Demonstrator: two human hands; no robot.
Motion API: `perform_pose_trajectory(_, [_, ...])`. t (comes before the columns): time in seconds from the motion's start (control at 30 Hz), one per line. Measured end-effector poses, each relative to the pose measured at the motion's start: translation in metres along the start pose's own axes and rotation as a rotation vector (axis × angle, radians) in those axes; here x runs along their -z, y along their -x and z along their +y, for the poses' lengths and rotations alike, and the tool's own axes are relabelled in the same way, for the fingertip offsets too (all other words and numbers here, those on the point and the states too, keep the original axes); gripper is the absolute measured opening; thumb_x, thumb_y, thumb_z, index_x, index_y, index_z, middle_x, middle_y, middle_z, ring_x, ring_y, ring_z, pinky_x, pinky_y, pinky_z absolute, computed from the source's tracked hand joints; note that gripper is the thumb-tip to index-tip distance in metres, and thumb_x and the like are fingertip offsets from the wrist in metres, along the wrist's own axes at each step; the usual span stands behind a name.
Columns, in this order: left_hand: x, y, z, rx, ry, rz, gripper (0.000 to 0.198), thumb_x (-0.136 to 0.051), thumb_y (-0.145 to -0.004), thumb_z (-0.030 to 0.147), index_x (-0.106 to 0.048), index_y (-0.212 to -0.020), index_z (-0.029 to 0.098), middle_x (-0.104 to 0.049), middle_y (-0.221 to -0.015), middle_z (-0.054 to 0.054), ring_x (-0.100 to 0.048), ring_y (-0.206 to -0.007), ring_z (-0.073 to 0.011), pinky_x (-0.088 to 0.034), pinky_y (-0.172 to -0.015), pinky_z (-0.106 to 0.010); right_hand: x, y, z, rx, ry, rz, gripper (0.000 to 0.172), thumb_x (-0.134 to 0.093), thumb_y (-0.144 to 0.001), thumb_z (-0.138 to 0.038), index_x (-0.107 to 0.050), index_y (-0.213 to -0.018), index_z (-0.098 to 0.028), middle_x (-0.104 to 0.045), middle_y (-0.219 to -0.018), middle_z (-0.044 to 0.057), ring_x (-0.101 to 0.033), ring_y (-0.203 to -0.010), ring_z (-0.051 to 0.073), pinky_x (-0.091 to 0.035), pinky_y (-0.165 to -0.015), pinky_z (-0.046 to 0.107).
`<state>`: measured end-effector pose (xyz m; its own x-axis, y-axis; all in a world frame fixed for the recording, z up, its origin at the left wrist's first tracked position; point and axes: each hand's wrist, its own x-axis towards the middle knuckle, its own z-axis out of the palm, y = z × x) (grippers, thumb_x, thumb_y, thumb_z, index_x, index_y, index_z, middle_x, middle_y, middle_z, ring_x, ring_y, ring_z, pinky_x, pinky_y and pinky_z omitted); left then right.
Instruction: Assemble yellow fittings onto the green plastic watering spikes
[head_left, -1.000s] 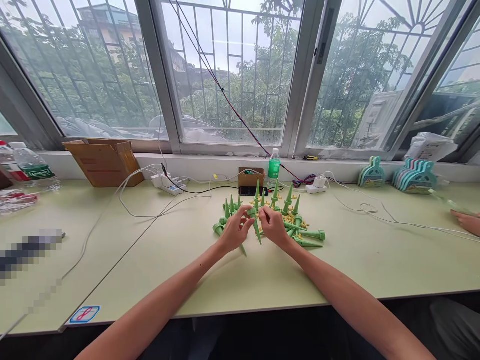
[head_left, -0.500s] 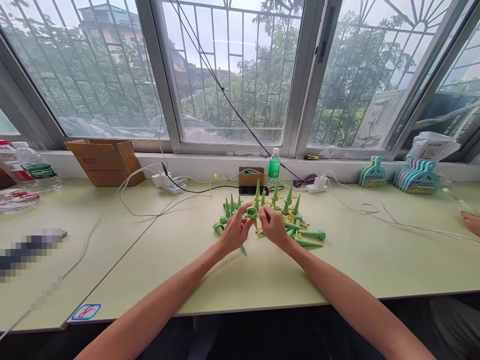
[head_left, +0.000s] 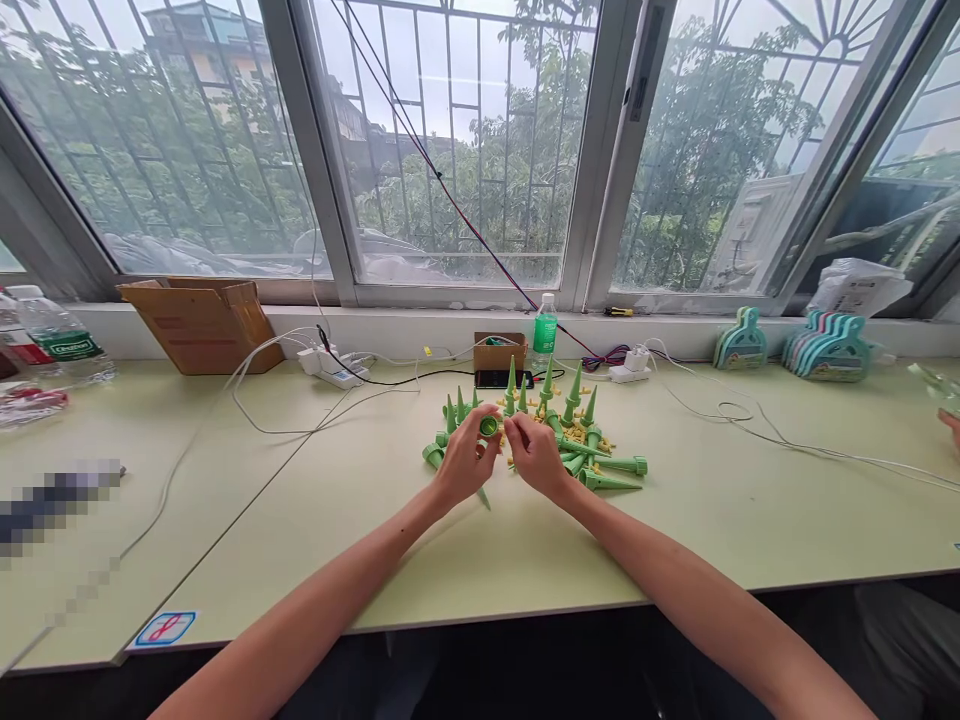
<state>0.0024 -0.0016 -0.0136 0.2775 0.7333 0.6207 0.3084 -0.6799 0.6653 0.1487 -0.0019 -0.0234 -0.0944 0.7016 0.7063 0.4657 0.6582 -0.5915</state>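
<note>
Left of the hands the table (head_left: 225, 520) lies broad and bare to its near edge, crossed only by white cables (head_left: 247, 400) below a cardboard box (head_left: 202, 325). The left hand (head_left: 465, 465) grips a green spike (head_left: 489, 427) at mid-table, ring end up. The right hand (head_left: 534, 455) meets that ring, fingers pinched; around what, I cannot tell. A spike pile (head_left: 600, 465) crowds just behind. Farther right the table is open, with teal stacks (head_left: 825, 345) by the sill and another person's hand (head_left: 951, 420) at the edge.

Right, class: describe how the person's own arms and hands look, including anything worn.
The left forearm and right forearm are bare to the frame edge: no sleeves, watch or bands. The left hand and right hand wear no gloves or visible rings.
</note>
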Motion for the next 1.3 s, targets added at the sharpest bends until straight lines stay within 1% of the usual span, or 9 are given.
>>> perform_pose_trajectory(0.2, [0.001, 0.0, 0.005, -0.065, -0.044, 0.02, 0.037, -0.056, -0.084, 0.03, -0.044, -0.119, 0.024, -0.047, -0.12, -0.01, -0.057, -0.068, -0.0076, -0.051, -0.046, -0.018, 0.004, -0.002, 0.0, -0.01, -0.029, 0.036, 0.029, -0.039, -0.095, -0.034, -0.047, -0.073, -0.019, -0.042, -0.056, -0.004, -0.035, -0.049, 0.009, -0.029, -0.051, 0.022])
perform_pose_trajectory(0.33, [0.0, -0.001, 0.007, -0.05, 0.024, 0.125, 0.042, -0.057, -0.085, 0.037, -0.041, -0.121, 0.025, -0.041, -0.125, -0.012, -0.059, -0.071, -0.0091, -0.049, -0.042, -0.019, 0.006, -0.005, 0.002, -0.02, -0.041, 0.057, 0.029, -0.04, -0.095, -0.035, -0.046, -0.072, -0.019, -0.042, -0.056, -0.004, -0.036, -0.049, 0.009, -0.03, -0.052, 0.022])
perform_pose_trajectory(0.4, [0.0, -0.002, 0.007, 0.016, 0.086, 0.17, 0.032, -0.05, -0.089, 0.041, -0.044, -0.115, 0.023, -0.052, -0.11, -0.008, -0.058, -0.062, -0.0078, -0.047, -0.04, -0.019, 0.007, -0.005, 0.003, -0.021, -0.042, 0.051, 0.029, -0.039, -0.095, -0.036, -0.046, -0.073, -0.019, -0.043, -0.055, -0.004, -0.037, -0.048, 0.009, -0.03, -0.052, 0.022])
perform_pose_trajectory(0.47, [0.002, -0.003, 0.006, 0.12, 0.142, 0.185, 0.026, -0.042, -0.092, 0.044, -0.049, -0.1, 0.02, -0.058, -0.08, -0.001, -0.054, -0.049, -0.0077, -0.043, -0.039, -0.019, 0.007, -0.006, 0.005, -0.025, -0.044, 0.044, 0.03, -0.039, -0.096, -0.036, -0.047, -0.073, -0.019, -0.043, -0.055, -0.004, -0.038, -0.048, 0.009, -0.031, -0.052, 0.022])
perform_pose_trajectory(0.57, [0.004, -0.005, 0.005, 0.237, 0.195, 0.184, 0.041, -0.038, -0.092, 0.047, -0.051, -0.066, 0.018, -0.051, -0.051, 0.002, -0.047, -0.039, -0.0087, -0.041, -0.039, -0.022, 0.008, -0.005, 0.006, -0.035, -0.048, 0.038, 0.031, -0.038, -0.096, -0.037, -0.047, -0.072, -0.019, -0.044, -0.055, -0.004, -0.039, -0.048, 0.009, -0.031, -0.052, 0.022])
perform_pose_trajectory(0.7, [0.004, -0.007, 0.004, 0.335, 0.32, 0.11, 0.059, -0.036, -0.091, 0.049, -0.042, -0.041, 0.018, -0.043, -0.039, -0.001, -0.045, -0.037, -0.0096, -0.041, -0.041, -0.023, 0.009, -0.005, 0.003, -0.039, -0.063, 0.03, 0.031, -0.038, -0.096, -0.037, -0.048, -0.072, -0.019, -0.046, -0.056, -0.004, -0.041, -0.049, 0.009, -0.032, -0.053, 0.022])
perform_pose_trajectory(0.87, [0.001, -0.007, 0.0, 0.486, 0.467, -0.033, 0.057, -0.04, -0.087, 0.057, -0.055, -0.053, 0.014, -0.053, -0.045, -0.004, -0.046, -0.035, -0.0114, -0.031, -0.031, -0.022, 0.008, -0.004, 0.001, -0.029, -0.089, -0.029, 0.032, -0.038, -0.096, -0.037, -0.049, -0.073, -0.018, -0.046, -0.057, -0.003, -0.041, -0.05, 0.009, -0.033, -0.054, 0.022])
perform_pose_trajectory(1.07, [0.003, -0.004, -0.003, 0.454, 0.402, -0.082, 0.053, -0.042, -0.088, 0.055, -0.057, -0.059, 0.013, -0.054, -0.045, -0.003, -0.047, -0.036, -0.0112, -0.035, -0.034, -0.023, 0.006, -0.004, 0.004, -0.031, -0.097, -0.068, 0.031, -0.037, -0.096, -0.038, -0.048, -0.074, -0.019, -0.046, -0.058, -0.003, -0.04, -0.051, 0.01, -0.032, -0.053, 0.023])
perform_pose_trajectory(1.3, [0.001, -0.002, 0.0, 0.358, 0.261, -0.112, 0.044, -0.04, -0.09, 0.052, -0.048, -0.064, 0.017, -0.052, -0.043, 0.002, -0.045, -0.034, -0.0096, -0.036, -0.039, -0.022, 0.007, -0.004, 0.007, -0.044, -0.122, -0.069, 0.028, -0.038, -0.095, -0.038, -0.047, -0.076, -0.02, -0.044, -0.057, -0.004, -0.04, -0.05, 0.01, -0.031, -0.051, 0.023])
